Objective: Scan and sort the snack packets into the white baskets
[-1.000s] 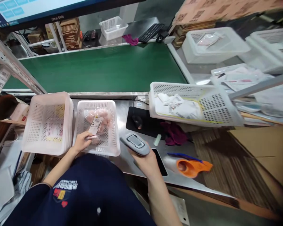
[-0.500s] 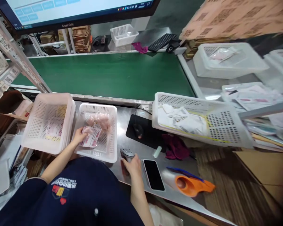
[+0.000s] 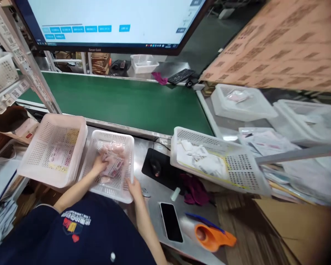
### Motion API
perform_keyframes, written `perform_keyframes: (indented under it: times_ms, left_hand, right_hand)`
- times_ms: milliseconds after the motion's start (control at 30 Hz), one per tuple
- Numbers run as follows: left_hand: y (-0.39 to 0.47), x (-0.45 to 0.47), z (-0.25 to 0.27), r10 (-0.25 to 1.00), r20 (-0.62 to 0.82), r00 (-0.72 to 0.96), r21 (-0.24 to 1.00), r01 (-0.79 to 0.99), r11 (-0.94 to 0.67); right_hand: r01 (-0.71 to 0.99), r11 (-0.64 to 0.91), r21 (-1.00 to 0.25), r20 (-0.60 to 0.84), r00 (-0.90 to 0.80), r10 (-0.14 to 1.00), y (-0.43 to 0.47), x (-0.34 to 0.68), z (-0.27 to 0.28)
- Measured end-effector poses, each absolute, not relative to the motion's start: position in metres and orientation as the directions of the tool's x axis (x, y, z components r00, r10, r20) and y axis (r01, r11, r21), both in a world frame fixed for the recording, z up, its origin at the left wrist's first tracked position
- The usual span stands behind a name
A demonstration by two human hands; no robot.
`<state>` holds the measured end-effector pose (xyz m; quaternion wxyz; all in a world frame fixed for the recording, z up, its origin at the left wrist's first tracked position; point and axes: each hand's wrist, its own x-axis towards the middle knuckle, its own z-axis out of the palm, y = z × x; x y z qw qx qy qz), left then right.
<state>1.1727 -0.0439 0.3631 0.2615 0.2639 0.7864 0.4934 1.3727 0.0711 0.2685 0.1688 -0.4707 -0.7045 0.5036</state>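
My left hand (image 3: 99, 165) is closed on a clear plastic packet (image 3: 114, 164) with pink and white print, inside a white perforated basket (image 3: 128, 141). More pink packets (image 3: 117, 148) lie in that basket, partly hidden under the held one. My right hand (image 3: 134, 188) grips the basket's right edge, with the fingers at its wall. A handheld scanner (image 3: 145, 192) lies on the metal table just right of that hand, mostly hidden behind it.
Stacked baskets (image 3: 24, 165) stand at the left. Right of my hands lie a mouse (image 3: 155, 166), a phone (image 3: 171, 222), an orange tape dispenser (image 3: 215, 238) and a basket of paper slips (image 3: 251, 184). A green conveyor belt (image 3: 121, 99) runs behind, under a monitor (image 3: 110, 49).
My right hand has let go of the scanner and moved left onto the basket's edge. My left hand has shifted the packet slightly deeper over the basket. The view has tilted up.
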Motion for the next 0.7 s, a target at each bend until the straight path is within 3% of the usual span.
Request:
perform_keyframes:
  times_ms: [67, 133, 200, 300, 367, 433, 567, 700]
  left_hand:
    - [-0.072, 1.168, 0.385, 0.622, -0.032, -0.782, 0.956, 0.159, 0.248]
    - [-0.109, 1.158, 0.412, 0.488, 0.136, -0.862, 0.982, 0.182, 0.048]
    - [-0.149, 1.142, 0.440, 0.224, 0.284, -0.932, 0.956, 0.258, -0.136]
    - [-0.205, 1.112, 0.471, -0.207, 0.373, -0.905, 0.879, 0.416, -0.235]
    - [-0.235, 1.094, 0.477, -0.363, 0.349, -0.864, 0.846, 0.457, -0.275]
    - [-0.257, 1.082, 0.469, -0.434, 0.243, -0.868, 0.842, 0.410, -0.350]
    - [-0.274, 1.078, 0.428, -0.497, -0.021, -0.868, 0.834, 0.259, -0.487]
    - [-0.274, 1.086, 0.395, -0.536, -0.057, -0.843, 0.824, 0.264, -0.502]
  right_hand:
    - [0.481, 0.063, -0.875, -0.206, -0.486, 0.849, 0.076, 1.379, 0.285]
    - [0.452, 0.083, -0.888, -0.168, -0.488, 0.856, 0.084, 1.386, 0.309]
    - [0.406, 0.082, -0.910, -0.129, -0.466, 0.875, 0.093, 1.389, 0.339]
    - [0.292, 0.097, -0.951, -0.024, -0.385, 0.923, 0.101, 1.383, 0.398]
    - [0.246, 0.182, -0.952, 0.094, -0.333, 0.938, 0.096, 1.371, 0.441]
    - [0.235, 0.293, -0.927, 0.214, -0.309, 0.927, 0.083, 1.355, 0.480]
    - [0.106, 0.460, -0.882, 0.391, -0.380, 0.838, 0.046, 1.310, 0.532]
    - [-0.061, 0.618, -0.784, 0.579, -0.432, 0.692, 0.015, 1.260, 0.546]
